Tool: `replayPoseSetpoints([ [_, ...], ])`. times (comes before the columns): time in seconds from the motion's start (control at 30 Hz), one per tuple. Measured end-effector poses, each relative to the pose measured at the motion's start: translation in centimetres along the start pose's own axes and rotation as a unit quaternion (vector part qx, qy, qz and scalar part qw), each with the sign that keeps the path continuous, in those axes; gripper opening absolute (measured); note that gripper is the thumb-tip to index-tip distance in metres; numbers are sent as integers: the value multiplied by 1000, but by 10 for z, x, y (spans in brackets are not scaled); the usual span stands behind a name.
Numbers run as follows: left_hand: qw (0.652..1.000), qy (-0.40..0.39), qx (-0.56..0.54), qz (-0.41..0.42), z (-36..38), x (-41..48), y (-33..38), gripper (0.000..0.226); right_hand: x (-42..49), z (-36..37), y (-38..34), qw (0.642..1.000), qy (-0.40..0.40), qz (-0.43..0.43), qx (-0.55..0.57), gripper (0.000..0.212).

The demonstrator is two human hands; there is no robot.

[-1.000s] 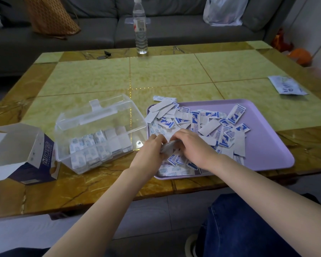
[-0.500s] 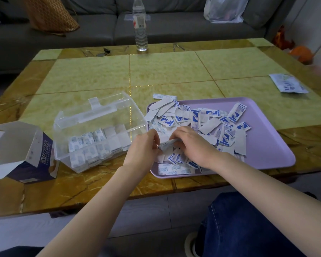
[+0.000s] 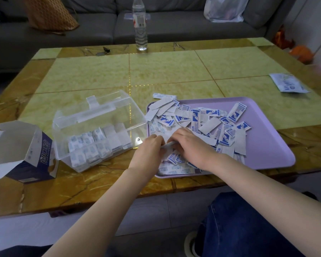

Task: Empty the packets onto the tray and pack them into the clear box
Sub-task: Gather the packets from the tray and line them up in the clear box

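Fingers [image 3: 157, 139] curled on both sides: the left hand [image 3: 148, 147] and right hand [image 3: 192, 145] pinch a thin stack [image 3: 167, 145] between them, low over the near-left part of the tray [image 3: 267, 156]. Loose packets [image 3: 209, 125] lie heaped across the tray, with a stray [image 3: 163, 95] on the table [image 3: 174, 71] just past its far rim. The box [image 3: 100, 115] sits tilted right beside the tray's left edge, with rows packed inside. An open carton [image 3: 17, 151] sits far left.
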State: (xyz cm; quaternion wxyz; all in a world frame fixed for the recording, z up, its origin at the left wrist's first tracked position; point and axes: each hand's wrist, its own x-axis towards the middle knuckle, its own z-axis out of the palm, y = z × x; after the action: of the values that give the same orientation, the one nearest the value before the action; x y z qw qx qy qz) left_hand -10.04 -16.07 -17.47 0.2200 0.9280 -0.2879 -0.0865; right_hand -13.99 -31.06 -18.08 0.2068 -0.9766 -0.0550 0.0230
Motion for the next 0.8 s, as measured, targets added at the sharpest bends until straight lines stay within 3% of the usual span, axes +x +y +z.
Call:
replayPoseSetpoints([
  [0.27, 997, 51, 58, 25, -14, -6, 8, 5, -2, -16, -7, 998, 59, -33, -2, 16],
  [0.5, 986, 136, 91, 32, -61, -11, 9, 17, -4, -40, -43, 987, 141, -47, 65, 34],
  [0.6, 984, 162, 59, 34, -81, -15, 0, 10, 1, -48, -61, 979, 159, -70, 102, 22],
  [0.7, 983, 184, 1, 26, -99, -20, -12, 8, 10, -55, -82, 974, 173, -83, 117, 26],
  [0.8, 982, 190, 15, 9, -113, -22, -26, 9, 18, -57, -98, 974, 185, -77, 107, 22],
])
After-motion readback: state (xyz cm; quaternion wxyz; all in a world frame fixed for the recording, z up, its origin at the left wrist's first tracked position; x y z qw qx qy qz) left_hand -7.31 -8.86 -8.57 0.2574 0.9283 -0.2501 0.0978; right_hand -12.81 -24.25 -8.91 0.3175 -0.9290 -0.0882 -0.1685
